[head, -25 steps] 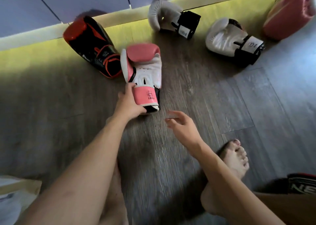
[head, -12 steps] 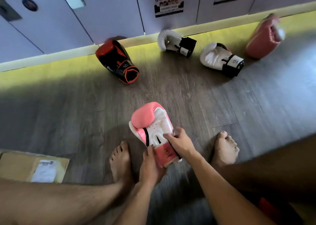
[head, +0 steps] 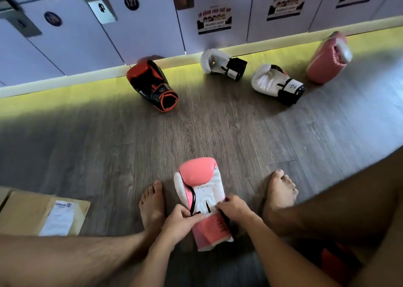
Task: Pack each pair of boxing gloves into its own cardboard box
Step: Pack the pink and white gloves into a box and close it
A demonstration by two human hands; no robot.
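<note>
A pink and white boxing glove (head: 201, 186) lies palm up on the floor between my bare feet, its cuff toward me. My left hand (head: 182, 222) grips the cuff's left side and my right hand (head: 233, 208) pinches the strap at its right side. Its mate, a second pink glove (head: 327, 59), stands by the lockers at the far right. Two white gloves with black cuffs (head: 220, 63) (head: 270, 81) lie near the wall. A black and orange glove (head: 152, 83) lies left of them. A flat cardboard box (head: 26, 212) with a white label lies at the lower left.
A row of numbered lockers (head: 141, 25) runs along the back wall above a lit yellow skirting strip. My left foot (head: 151, 208) and right foot (head: 279, 197) flank the held glove on the grey wood floor (head: 218, 129). A black and red item lies under my right leg.
The pink glove came from near the wall back to the floor between my feet. My right hand joined the left on its cuff, and both now hold the strap area.
</note>
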